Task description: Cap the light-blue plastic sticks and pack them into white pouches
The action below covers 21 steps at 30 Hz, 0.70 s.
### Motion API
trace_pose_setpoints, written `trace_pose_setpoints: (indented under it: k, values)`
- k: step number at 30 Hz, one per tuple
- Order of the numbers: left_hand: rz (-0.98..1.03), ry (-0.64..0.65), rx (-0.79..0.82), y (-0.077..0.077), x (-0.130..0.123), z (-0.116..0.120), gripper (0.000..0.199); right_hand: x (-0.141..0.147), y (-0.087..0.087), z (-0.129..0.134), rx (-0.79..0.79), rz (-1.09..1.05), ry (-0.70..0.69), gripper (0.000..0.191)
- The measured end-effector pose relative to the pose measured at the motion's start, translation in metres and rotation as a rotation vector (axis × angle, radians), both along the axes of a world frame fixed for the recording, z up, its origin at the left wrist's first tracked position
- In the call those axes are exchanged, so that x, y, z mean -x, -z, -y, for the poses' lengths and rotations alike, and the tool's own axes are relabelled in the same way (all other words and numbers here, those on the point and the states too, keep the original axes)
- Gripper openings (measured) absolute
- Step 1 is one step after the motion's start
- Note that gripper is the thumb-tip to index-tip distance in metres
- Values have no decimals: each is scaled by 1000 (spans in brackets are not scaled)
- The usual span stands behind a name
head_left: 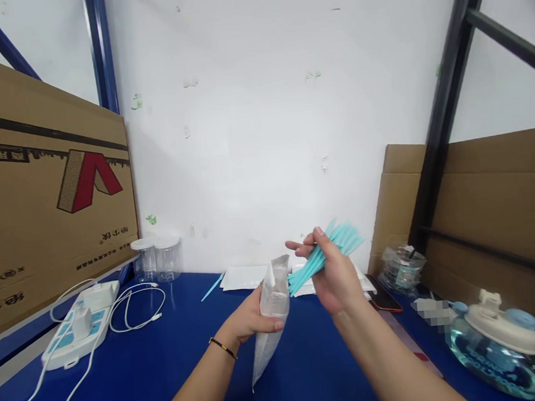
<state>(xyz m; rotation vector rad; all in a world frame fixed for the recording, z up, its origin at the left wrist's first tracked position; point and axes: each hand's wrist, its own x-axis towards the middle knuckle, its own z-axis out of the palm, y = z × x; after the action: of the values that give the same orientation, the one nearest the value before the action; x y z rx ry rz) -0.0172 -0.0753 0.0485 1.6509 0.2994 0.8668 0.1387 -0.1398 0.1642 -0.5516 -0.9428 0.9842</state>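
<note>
My left hand point(258, 315) is closed on a translucent white plastic bag point(275, 299), thumb across its front. The bag's mouth is at the top, and its lower corner hangs down to the left. In my right hand point(331, 276) is a bundle of thin turquoise sticks point(318, 261), pinched between thumb and fingers. Their lower ends are close to the bag's mouth; whether they touch it I cannot tell. The upper ends fan out to the right and are blurred. A single turquoise stick point(212, 287) lies on the blue table point(189, 330) beyond my left hand.
White sheets or packets point(241, 278) lie by the wall behind my hands. Clear jars point(168, 261) and a white power strip point(80, 326) with cables stand left. To the right are a phone point(385, 294), a wrapped container point(401, 269) and a water jug point(498, 343). Cardboard point(49, 199) flanks the table.
</note>
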Motion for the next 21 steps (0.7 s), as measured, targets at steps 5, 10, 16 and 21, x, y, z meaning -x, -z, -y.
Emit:
trace_pose_setpoints:
  k: [5,10,16,21]
  values:
    - [5,-24,-35,0,-7,2,77,7,-7,-3,-52,-50,42,24]
    - [14,-19,-25,-2,-8,5,87,12,-9,-6,-61,14,115,27]
    - [75,25,48,4,-16,7,84,29,23,-10,89,286,63,28]
    - [110,29,129,11,-16,4,86,29,28,-4,70,394,-30,32]
